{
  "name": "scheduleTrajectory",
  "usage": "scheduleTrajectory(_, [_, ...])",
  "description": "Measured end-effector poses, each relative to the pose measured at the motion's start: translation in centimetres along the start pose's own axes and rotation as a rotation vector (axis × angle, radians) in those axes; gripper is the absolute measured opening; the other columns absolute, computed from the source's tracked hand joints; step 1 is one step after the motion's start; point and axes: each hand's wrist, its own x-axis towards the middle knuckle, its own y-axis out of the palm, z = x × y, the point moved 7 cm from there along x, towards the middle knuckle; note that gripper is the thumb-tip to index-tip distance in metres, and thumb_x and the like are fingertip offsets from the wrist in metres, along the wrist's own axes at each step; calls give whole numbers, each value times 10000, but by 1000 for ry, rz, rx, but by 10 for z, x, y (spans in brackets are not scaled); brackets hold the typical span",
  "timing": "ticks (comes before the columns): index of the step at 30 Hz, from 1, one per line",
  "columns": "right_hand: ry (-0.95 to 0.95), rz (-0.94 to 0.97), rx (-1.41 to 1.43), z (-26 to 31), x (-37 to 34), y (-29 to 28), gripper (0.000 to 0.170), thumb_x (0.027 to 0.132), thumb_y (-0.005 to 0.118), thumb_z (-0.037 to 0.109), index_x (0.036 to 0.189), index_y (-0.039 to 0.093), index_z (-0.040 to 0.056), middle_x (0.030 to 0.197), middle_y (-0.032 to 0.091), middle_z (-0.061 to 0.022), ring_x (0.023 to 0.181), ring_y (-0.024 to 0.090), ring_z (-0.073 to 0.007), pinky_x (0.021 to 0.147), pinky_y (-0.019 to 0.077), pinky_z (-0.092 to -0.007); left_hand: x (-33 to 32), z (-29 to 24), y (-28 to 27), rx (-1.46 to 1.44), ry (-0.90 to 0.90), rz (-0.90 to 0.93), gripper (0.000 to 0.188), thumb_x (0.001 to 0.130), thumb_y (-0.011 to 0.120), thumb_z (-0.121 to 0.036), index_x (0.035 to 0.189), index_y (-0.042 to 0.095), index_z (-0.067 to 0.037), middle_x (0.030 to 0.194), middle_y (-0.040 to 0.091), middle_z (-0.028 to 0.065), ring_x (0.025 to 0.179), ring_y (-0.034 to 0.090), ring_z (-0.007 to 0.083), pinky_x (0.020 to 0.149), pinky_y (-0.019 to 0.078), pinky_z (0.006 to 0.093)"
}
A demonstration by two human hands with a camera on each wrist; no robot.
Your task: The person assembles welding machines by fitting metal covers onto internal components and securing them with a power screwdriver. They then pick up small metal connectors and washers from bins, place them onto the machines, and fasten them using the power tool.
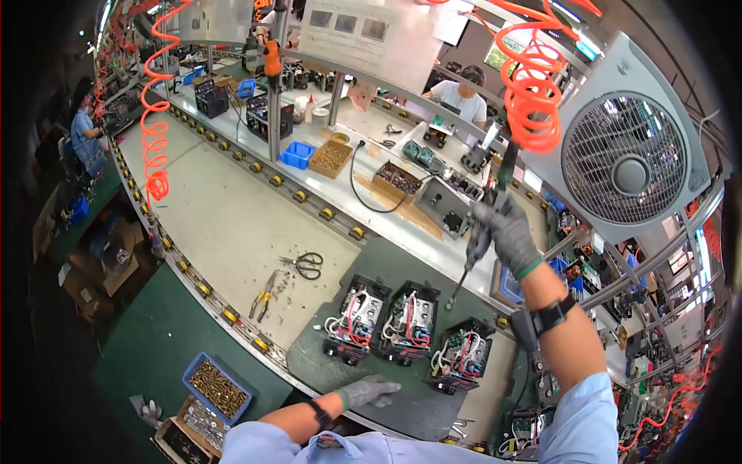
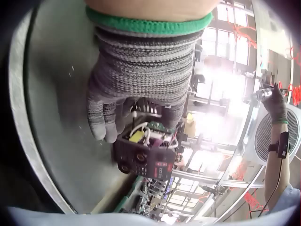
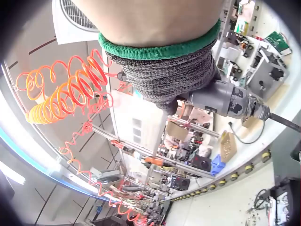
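My gloved right hand [image 1: 512, 238] grips a grey power screwdriver [image 3: 223, 99] raised over the right part of the bench, its long bit pointing down. A coiled orange hose [image 1: 533, 97] hangs right above the tool. Below stand three open black housings packed with wires and circuit boards: the left unit [image 1: 355, 321], the middle unit [image 1: 407, 323] and the right unit [image 1: 461, 356]. My gloved left hand [image 1: 371, 392] is low over the dark green board [image 1: 325, 371], fingers extended and holding nothing, just in front of the units.
Scissors [image 1: 308, 265] and yellow-handled pliers [image 1: 265, 296] lie on the pale bench left of the units. A blue bin [image 1: 218, 387] of screws stands at lower left. A roller rail [image 1: 297, 196] runs behind; a large fan [image 1: 626, 162] is at right. Another person [image 1: 461, 97] sits across the bench.
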Motion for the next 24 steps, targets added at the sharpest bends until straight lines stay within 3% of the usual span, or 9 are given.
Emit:
scheduleTrajectory(2, [-226,-53,-211,29,56,6,321,921,784,204,1054,539,46,732,638,-68,500,618,-187,450,523,-355,-32,25,-50,-66,20,-75,614,996,690,-394,1454,499,-34,1281,653,101,1075,687,220,895,585,334])
scheduleTrajectory(4, [-171,-86,-215,44,111,13,372,894,808,247,1111,605,23,822,655,-44,691,650,-158,615,538,-333,-68,42,-98,-103,51,-187,556,997,695,-337,1412,528,-7,1193,686,84,1030,696,190,864,594,329])
scheduleTrajectory(8, [-359,-461,-805,86,204,21,542,796,815,461,1093,683,28,1002,757,-167,944,727,-314,877,548,-431,-164,50,-145,-296,75,-530,426,977,713,-287,1282,632,0,1097,715,63,914,698,152,804,592,290])
scheduleTrajectory(12, [-280,-532,-836,64,303,8,618,816,768,556,1136,699,32,1106,735,-232,1065,700,-401,945,531,-468,-215,50,-164,-298,149,-677,379,992,681,-249,1267,641,8,1112,716,78,885,693,152,774,576,281])
scheduleTrajectory(15, [-440,-675,-999,65,268,43,589,837,753,546,1122,714,32,1107,738,-225,1105,685,-391,965,509,-500,-219,38,-159,-273,219,-624,396,994,673,-258,1275,625,17,1007,683,40,899,657,133,804,550,258])
scheduleTrajectory(17, [-344,-493,-1334,40,288,45,662,821,718,622,1246,689,115,1266,691,-221,1164,661,-419,1010,511,-503,-207,17,-151,-161,241,-691,480,991,677,-276,1338,554,32,1025,648,48,932,629,125,801,533,260])
scheduleTrajectory(19, [-320,-641,-1111,27,271,39,652,837,707,602,1263,675,109,1255,699,-212,1170,656,-420,1019,503,-520,-193,-29,-131,6,304,-757,565,978,699,-368,1332,514,32,1144,609,88,1039,617,182,880,542,308])
scheduleTrajectory(20, [-295,-555,-1059,29,254,49,653,848,704,587,1257,667,79,1241,703,-218,1163,661,-415,1015,504,-519,-151,9,-153,78,334,-783,608,956,718,-428,1332,512,3,1138,618,85,1025,619,200,880,547,332])
scheduleTrajectory(24, [-456,-260,-929,-5,198,56,709,893,691,610,1277,612,20,1155,718,-208,1121,676,-380,982,522,-457,-102,-61,-100,-265,160,-754,548,911,772,-462,1260,597,-77,1110,672,46,931,637,133,771,564,342])
